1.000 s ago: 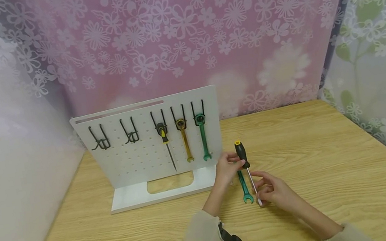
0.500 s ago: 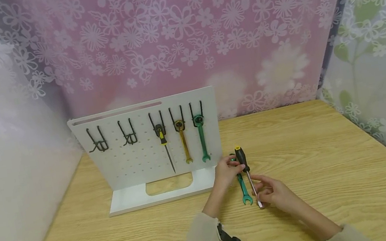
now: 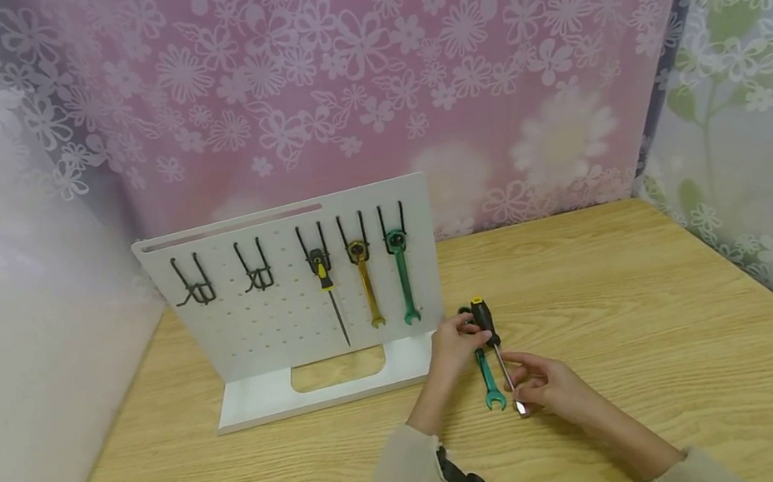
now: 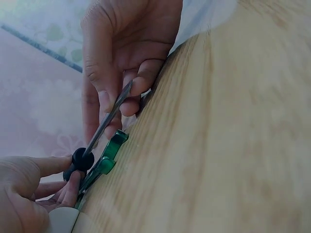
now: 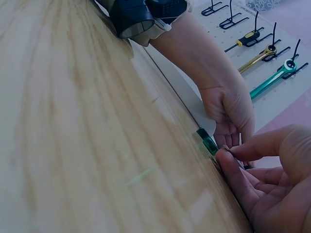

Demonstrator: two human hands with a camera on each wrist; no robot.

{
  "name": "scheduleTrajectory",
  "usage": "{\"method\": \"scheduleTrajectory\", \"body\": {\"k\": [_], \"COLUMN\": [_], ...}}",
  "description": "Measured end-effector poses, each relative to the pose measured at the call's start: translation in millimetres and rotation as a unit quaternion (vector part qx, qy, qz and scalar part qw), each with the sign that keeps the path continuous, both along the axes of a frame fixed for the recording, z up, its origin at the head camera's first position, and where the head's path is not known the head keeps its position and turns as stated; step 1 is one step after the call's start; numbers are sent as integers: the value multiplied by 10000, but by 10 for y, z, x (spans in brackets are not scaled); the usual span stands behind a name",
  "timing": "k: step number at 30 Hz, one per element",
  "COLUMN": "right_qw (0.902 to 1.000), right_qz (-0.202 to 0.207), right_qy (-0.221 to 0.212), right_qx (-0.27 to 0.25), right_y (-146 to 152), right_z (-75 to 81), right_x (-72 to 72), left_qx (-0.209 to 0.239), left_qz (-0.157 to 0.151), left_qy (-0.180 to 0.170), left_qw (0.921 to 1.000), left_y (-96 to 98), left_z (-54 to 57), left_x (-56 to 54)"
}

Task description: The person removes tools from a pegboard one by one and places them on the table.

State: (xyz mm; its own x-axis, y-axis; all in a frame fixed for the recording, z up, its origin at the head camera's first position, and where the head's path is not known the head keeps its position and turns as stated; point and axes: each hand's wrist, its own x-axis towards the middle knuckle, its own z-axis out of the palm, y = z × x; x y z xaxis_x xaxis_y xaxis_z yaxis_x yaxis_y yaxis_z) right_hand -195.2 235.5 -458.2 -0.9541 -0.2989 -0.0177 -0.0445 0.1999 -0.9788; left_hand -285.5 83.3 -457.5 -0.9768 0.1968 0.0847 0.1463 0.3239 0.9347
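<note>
A screwdriver [image 3: 485, 320] with a black handle, yellow end cap and metal shaft is held between both hands near the table top. My left hand [image 3: 452, 348] pinches its handle between thumb and fingers. The thumb and fingertips of my right hand [image 3: 548, 389] pinch the shaft close to the flat tip. In the left wrist view the shaft [image 4: 108, 119] slants up from the handle into the right fingers. Just left of it, a green wrench [image 3: 489, 383] lies on the table, its far end partly hidden by the left hand.
A white pegboard stand [image 3: 256, 329] stands left of the hands. Its black hooks hold a yellow-and-black screwdriver [image 3: 324, 271], a gold wrench [image 3: 366, 282] and a second green wrench [image 3: 403, 276]. Two hooks at the left, including one pair [image 3: 255, 268], bear no tool. Floral curtains surround the wooden table [image 3: 632, 303].
Both hands and the screwdriver have sunk slightly toward the near side, and more of the green wrench's far end shows. The head view has shifted a little.
</note>
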Motion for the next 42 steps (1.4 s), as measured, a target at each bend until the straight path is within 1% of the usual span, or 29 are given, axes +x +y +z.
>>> {"method": "scheduleTrajectory", "body": {"k": [5,9,15,20,23,27,30,34,37,42], "right_qw": [10000,10000,9987,9954,9911,9804,9740,9728,9733,9740], "right_qz": [7,-71,-494,-826,-966,-1077,-1078,-1034,-1061,-1312], "right_qy": [22,-50,-117,89,366,846,1084,1175,1138,982], "right_qx": [21,-16,74,467,846,1419,1669,1706,1687,1566], "right_y": [15,8,-43,-92,-117,-138,-149,-156,-153,-142], "right_z": [-26,-32,-59,-72,-65,-61,-58,-61,-68,-68], "right_x": [-6,-11,-8,8,15,24,25,14,11,23], "left_qx": [-103,-170,-214,-199,-196,-207,-236,-266,-256,-206], "left_qz": [7,27,69,60,43,18,8,8,2,19], "left_qy": [138,170,125,72,97,120,139,185,193,202], "left_qw": [9999,9997,9997,9998,9998,9997,9996,9995,9995,9996], "left_y": [10,13,15,15,14,13,9,2,1,3], "left_z": [3,-3,-6,-16,-16,-16,-14,-12,-10,-15], "left_x": [12,6,-1,-4,-7,-12,-12,-9,-4,4]}}
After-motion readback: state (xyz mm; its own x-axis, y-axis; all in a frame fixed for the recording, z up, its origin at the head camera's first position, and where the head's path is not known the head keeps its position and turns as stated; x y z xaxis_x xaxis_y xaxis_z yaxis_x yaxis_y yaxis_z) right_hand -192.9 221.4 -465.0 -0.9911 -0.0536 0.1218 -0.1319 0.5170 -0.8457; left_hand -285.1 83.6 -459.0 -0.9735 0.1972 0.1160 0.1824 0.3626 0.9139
